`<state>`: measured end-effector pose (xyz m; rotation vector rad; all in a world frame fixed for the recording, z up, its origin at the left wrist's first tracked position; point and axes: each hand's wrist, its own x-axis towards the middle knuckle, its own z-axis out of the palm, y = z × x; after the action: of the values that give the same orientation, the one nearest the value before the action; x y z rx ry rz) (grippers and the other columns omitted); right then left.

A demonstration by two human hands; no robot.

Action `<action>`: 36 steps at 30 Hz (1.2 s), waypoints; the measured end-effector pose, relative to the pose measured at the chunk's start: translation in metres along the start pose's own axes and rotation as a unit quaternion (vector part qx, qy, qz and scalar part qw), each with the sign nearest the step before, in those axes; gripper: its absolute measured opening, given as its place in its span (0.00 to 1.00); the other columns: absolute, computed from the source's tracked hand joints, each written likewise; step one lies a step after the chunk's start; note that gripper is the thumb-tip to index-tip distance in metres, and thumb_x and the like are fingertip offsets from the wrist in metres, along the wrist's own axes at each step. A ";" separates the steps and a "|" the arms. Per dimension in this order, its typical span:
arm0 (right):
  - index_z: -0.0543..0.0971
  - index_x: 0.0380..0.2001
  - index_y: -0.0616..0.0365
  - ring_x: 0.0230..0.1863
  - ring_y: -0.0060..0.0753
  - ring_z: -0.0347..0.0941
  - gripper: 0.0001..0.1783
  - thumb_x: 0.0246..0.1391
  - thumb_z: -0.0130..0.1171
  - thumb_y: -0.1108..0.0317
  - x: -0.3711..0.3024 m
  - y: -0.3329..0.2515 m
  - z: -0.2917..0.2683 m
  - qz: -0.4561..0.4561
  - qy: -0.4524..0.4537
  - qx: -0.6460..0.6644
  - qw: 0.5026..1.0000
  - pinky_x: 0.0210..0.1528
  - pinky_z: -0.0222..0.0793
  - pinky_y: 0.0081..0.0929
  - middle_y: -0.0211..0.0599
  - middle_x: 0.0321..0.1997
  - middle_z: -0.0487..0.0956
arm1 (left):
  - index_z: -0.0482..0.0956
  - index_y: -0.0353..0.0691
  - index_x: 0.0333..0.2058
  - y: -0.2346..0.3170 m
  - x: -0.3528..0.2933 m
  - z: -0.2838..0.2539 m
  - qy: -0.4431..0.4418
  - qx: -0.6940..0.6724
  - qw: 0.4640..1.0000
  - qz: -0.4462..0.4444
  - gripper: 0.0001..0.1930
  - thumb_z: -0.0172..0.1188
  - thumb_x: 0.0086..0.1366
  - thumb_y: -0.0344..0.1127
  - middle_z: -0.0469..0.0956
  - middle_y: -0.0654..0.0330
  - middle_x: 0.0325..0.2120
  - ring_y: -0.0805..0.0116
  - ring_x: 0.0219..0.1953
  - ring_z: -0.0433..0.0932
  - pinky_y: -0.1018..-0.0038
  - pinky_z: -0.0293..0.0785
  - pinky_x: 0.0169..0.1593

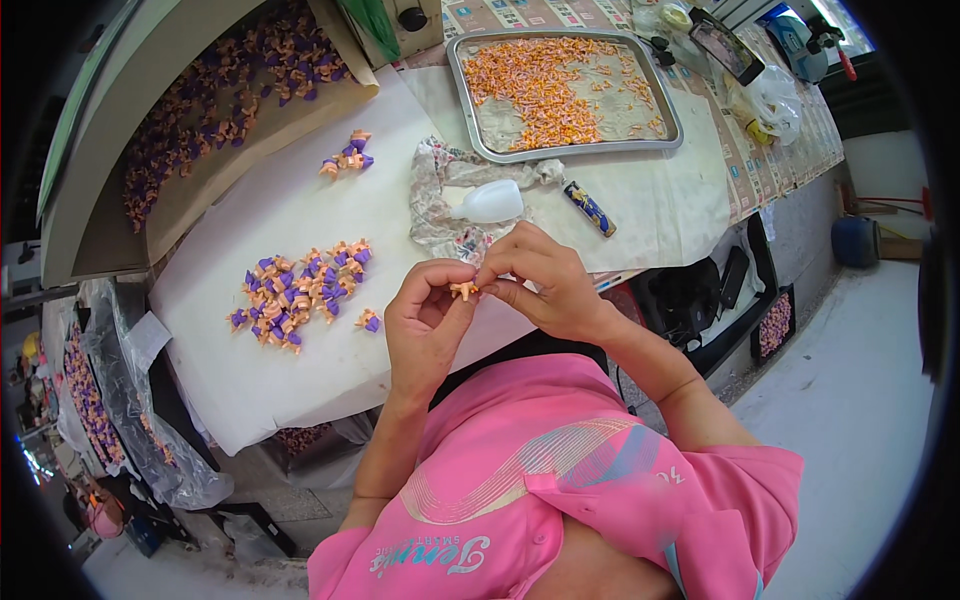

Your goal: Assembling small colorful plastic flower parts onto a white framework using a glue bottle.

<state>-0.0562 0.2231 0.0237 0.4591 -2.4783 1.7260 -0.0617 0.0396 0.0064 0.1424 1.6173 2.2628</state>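
Note:
In front of my chest, my left hand (425, 315) is closed, its thumb and fingers pinching a small peach-coloured plastic figure (463, 290). My right hand (545, 280) meets it from the other side. Its thumb and forefinger are pressed together at the figure's edge, and whatever tiny piece they may grip is hidden. To the left on the white sheet (390, 350) lies a heap of peach and purple figures (300, 290). One loose figure (368, 320) sits between that heap and my left hand, and a few more (347, 155) lie farther back.
A metal tray (590, 150) of small orange-and-pink pieces (540, 90) stands at the back. Before it lie a patterned cloth (432, 190), a white plastic bottle (492, 202) and a dark blue tube (589, 208). A large box (85, 225) of purple-and-peach figures rises at far left; a phone (727, 47) stands back right.

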 end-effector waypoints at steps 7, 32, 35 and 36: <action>0.79 0.31 0.58 0.37 0.35 0.72 0.11 0.42 0.66 0.80 -0.003 0.001 0.000 -0.063 0.018 -0.065 0.996 0.37 0.69 0.27 0.34 0.33 0.76 | 0.75 0.32 0.41 0.000 -0.002 0.007 0.004 0.042 0.999 0.028 0.13 0.58 0.57 0.15 0.72 0.57 0.44 0.74 0.45 0.74 0.79 0.73 0.48; 0.79 0.34 0.58 0.29 0.13 0.66 0.10 0.49 0.69 0.69 -0.014 0.008 -0.011 0.204 -0.037 0.194 0.959 0.32 0.64 0.16 0.23 0.31 0.76 | 0.78 0.31 0.38 0.001 0.000 0.015 -0.001 0.062 0.996 0.067 0.13 0.57 0.53 0.14 0.75 0.53 0.43 0.69 0.46 0.76 0.75 0.74 0.51; 0.79 0.35 0.58 0.30 0.14 0.68 0.10 0.50 0.68 0.69 -0.014 0.008 -0.010 0.186 -0.036 0.211 0.959 0.33 0.65 0.16 0.25 0.32 0.77 | 0.77 0.31 0.39 -0.002 0.000 0.015 -0.009 0.028 0.998 0.053 0.13 0.56 0.54 0.14 0.74 0.54 0.44 0.69 0.47 0.76 0.74 0.73 0.52; 0.79 0.35 0.58 0.30 0.14 0.68 0.10 0.50 0.68 0.69 -0.014 0.009 -0.010 0.186 -0.036 0.212 0.959 0.33 0.65 0.16 0.25 0.32 0.77 | 0.76 0.32 0.39 -0.003 0.000 0.015 -0.011 -0.004 0.999 0.042 0.13 0.56 0.54 0.13 0.74 0.54 0.44 0.70 0.47 0.75 0.74 0.73 0.53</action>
<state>-0.0468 0.2379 0.0164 0.0781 -2.3487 2.4454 -0.0570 0.0535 0.0089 0.2369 1.6196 2.3224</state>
